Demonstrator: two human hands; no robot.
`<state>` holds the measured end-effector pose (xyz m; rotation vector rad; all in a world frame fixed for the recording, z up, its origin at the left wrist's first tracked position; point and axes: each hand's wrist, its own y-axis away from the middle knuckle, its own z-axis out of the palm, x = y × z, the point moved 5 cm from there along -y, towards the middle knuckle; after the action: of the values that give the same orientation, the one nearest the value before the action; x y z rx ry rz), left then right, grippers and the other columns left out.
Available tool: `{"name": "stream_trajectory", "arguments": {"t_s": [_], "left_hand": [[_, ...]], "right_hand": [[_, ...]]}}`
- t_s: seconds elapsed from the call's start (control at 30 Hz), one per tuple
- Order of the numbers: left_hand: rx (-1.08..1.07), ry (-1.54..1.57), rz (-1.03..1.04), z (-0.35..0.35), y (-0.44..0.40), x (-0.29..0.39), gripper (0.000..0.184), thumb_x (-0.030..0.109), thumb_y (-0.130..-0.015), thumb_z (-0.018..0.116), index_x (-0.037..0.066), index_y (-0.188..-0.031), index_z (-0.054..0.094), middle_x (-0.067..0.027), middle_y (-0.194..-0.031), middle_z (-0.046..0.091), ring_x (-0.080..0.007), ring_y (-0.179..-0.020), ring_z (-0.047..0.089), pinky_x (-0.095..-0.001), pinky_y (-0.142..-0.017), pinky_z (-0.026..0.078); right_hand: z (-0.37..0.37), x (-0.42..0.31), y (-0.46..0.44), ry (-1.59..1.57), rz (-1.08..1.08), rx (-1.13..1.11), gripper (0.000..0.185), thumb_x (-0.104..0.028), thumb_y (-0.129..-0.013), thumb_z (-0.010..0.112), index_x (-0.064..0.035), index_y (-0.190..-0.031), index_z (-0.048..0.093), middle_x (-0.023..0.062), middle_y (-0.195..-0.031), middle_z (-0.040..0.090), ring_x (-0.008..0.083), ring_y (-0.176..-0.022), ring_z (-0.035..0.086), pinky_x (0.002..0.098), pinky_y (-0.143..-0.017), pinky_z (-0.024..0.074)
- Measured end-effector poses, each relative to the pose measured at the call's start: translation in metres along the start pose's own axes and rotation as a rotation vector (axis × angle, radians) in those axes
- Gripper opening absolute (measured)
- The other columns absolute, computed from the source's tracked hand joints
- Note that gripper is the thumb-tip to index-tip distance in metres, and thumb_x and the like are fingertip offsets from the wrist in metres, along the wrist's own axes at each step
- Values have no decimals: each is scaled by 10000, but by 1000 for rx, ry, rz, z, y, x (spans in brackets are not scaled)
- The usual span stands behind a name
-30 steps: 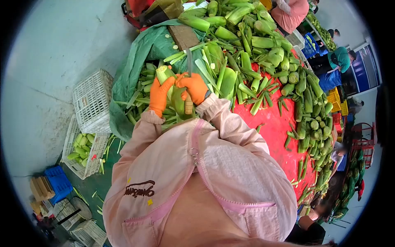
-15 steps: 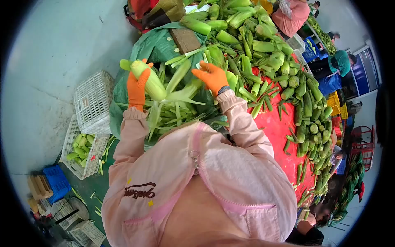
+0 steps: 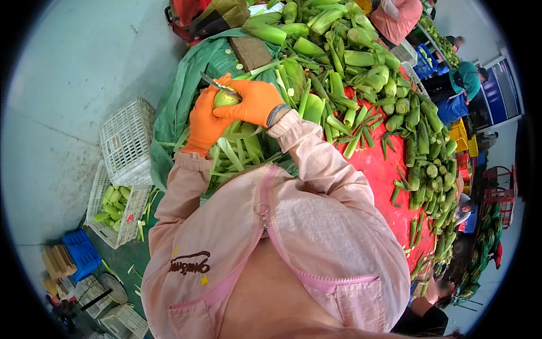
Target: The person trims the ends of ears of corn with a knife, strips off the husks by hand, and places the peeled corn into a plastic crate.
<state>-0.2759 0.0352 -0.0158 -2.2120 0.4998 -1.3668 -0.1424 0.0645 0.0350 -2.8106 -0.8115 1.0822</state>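
Observation:
My left hand (image 3: 204, 121), in an orange glove, is wrapped round a pale green corn cob (image 3: 226, 99), whose end shows between both gloves. My right hand (image 3: 255, 101), also gloved in orange, is closed on a knife. The dark blade (image 3: 211, 81) lies across the top of the cob and points to the upper left. The knife's handle is hidden in the right glove. Below the hands is a heap of loose green husks (image 3: 234, 151) on a green sheet (image 3: 169, 133).
A wooden block (image 3: 251, 53) sits beyond my hands. Unhusked corn (image 3: 367, 59) is piled ahead and right, around a red sheet (image 3: 389, 195). White crates (image 3: 129, 141) stand at the left, one with husked cobs (image 3: 114, 204). Other people (image 3: 397, 20) are at the upper right.
The cob in my left hand has turned and is now mostly covered by the gloves. My right hand has come from apart to meet the left, with the knife over the cob.

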Motion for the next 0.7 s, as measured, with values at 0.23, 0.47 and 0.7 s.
{"name": "stream_trajectory", "arguments": {"t_s": [0.23, 0.47, 0.7], "left_hand": [[76, 162, -137, 4, 1, -18, 686, 265, -735, 795, 86, -1339, 523, -106, -1275, 608, -351, -1107, 596, -405, -990, 460], [-115, -238, -9, 15, -7, 5, 900, 332, -682, 831, 88, -1438, 408, -138, -1286, 595, -338, -1167, 577, -421, -1051, 396], [-307, 310, -199, 47, 54, -25, 1121, 205, -690, 822, 57, -1552, 121, -165, -1447, 446, -270, -1307, 469, -363, -1100, 332]], "right_hand": [[-10, 2, -1, 60, -23, -28, 653, -653, -632, 726, -108, -991, 703, 124, -869, 697, 322, -821, 665, 390, -737, 516], [-13, 24, 5, 19, 37, 31, 550, -607, -625, 742, -81, -781, 704, 145, -715, 664, 344, -696, 649, 423, -647, 513], [-43, 50, 9, -455, 255, 121, 434, -370, -692, 814, 1, -890, 708, 70, -719, 673, 125, -585, 610, 269, -518, 483]]}}
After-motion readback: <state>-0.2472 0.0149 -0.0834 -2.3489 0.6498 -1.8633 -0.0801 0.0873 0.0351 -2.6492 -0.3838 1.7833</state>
